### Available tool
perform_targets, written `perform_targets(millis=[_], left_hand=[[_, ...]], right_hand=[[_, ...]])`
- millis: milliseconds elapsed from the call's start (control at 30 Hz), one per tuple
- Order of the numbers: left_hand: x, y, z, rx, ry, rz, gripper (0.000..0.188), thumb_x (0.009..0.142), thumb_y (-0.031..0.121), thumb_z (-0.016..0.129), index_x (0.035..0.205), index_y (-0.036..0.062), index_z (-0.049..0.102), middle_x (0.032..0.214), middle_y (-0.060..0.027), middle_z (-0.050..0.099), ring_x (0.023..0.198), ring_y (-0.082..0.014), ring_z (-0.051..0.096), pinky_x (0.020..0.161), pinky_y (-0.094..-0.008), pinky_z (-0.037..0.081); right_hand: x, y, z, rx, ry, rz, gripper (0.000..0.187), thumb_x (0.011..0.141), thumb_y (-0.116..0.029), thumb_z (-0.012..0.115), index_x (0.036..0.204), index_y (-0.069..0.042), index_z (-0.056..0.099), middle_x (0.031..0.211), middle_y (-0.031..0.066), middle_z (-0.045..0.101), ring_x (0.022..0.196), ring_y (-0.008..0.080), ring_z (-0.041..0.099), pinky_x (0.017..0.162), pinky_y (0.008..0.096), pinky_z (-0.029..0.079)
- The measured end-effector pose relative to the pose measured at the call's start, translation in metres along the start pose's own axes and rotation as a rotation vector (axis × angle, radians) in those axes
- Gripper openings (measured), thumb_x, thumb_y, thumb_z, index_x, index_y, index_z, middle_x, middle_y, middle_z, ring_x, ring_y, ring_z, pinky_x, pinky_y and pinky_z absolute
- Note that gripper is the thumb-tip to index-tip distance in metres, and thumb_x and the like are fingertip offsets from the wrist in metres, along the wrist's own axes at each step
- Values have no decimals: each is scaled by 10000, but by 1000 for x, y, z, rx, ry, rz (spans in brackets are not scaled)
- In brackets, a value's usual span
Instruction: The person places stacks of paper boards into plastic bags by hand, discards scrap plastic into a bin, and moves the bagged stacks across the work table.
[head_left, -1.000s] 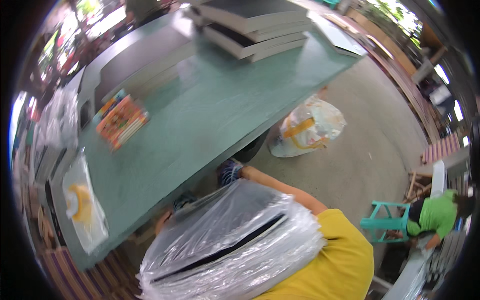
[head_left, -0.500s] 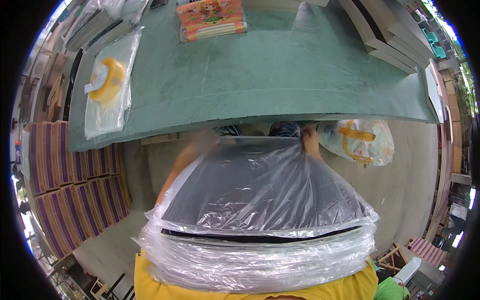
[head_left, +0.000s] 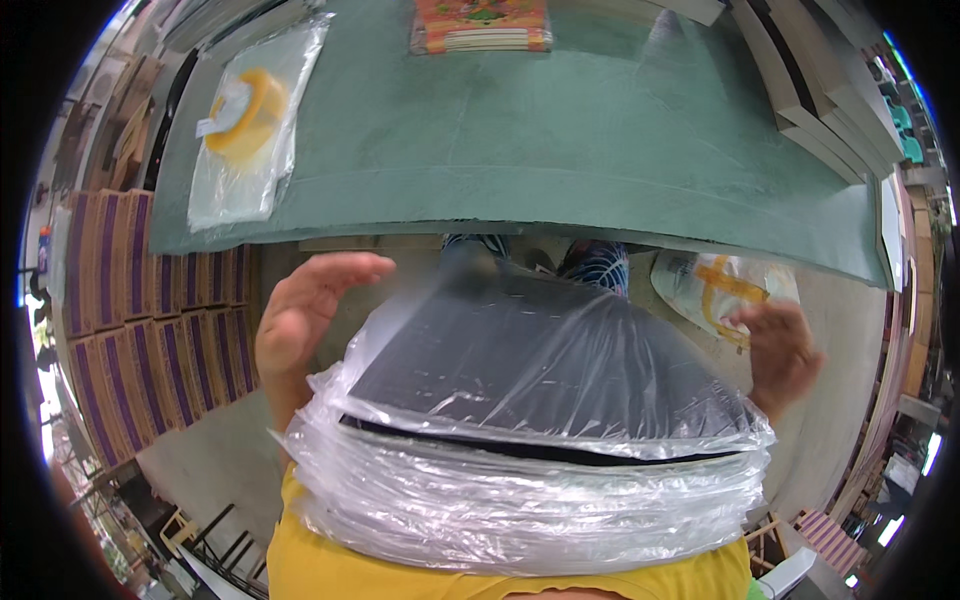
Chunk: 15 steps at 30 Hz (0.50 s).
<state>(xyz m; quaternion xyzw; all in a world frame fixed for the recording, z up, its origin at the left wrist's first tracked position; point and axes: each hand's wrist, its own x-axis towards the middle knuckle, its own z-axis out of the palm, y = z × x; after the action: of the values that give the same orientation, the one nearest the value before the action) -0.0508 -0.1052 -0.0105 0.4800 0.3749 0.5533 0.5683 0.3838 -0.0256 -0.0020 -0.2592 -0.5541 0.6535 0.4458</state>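
green table [head_left: 500, 150], spanning the upper half of the frame. plastic-wrapped pile [head_left: 540, 370], lower centre, short of the table's near edge: a dark flat surface shows through clear film, with many crinkled layers facing the lower edge. brown-and-purple cartons [head_left: 105, 260], left, stacked in two tiers. grey boards [head_left: 825, 140], upper right, piled on the table. clear plastic sheet [head_left: 235, 195], upper left, flat on the table. white bag [head_left: 685, 280] with yellow tape, right of centre, below the table edge. left hand [head_left: 300, 320], beside the pile's left edge, fingers parted and curved, gripping nothing. right hand [head_left: 785, 350], blurred, near the pile's right edge, likewise open and unloaded. orange booklets [head_left: 480, 25], top centre. yellow tape roll [head_left: 262, 110], upper left, on the plastic sheet.
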Motion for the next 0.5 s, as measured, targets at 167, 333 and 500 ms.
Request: perform_targets(millis=[167,333,500], left_hand=[[27,-25,20,-137,-597,-102,729,812,588,349,1077,-70,518,1106,-214,518,1052,-288,477,916,-359,329],[9,-75,7,260,-205,-674,598,837,525,395,1065,-5,550,1014,-163,562,937,-198,514,832,-288,385],[13,-11,6,79,-45,-217,481,773,379,593,1025,-28,562,941,-131,584,852,-182,541,739,-284,424]], right_hand=[[22,11,39,165,-716,26,776,797,-589,365,1126,109,444,1092,259,503,1071,329,473,938,424,318],[8,30,63,-595,-211,609,730,814,-554,355,1139,93,454,1172,228,467,1147,297,410,962,408,285],[2,19,18,-185,-257,164,603,746,-429,553,1124,37,493,1145,228,487,1127,325,425,949,421,299]])
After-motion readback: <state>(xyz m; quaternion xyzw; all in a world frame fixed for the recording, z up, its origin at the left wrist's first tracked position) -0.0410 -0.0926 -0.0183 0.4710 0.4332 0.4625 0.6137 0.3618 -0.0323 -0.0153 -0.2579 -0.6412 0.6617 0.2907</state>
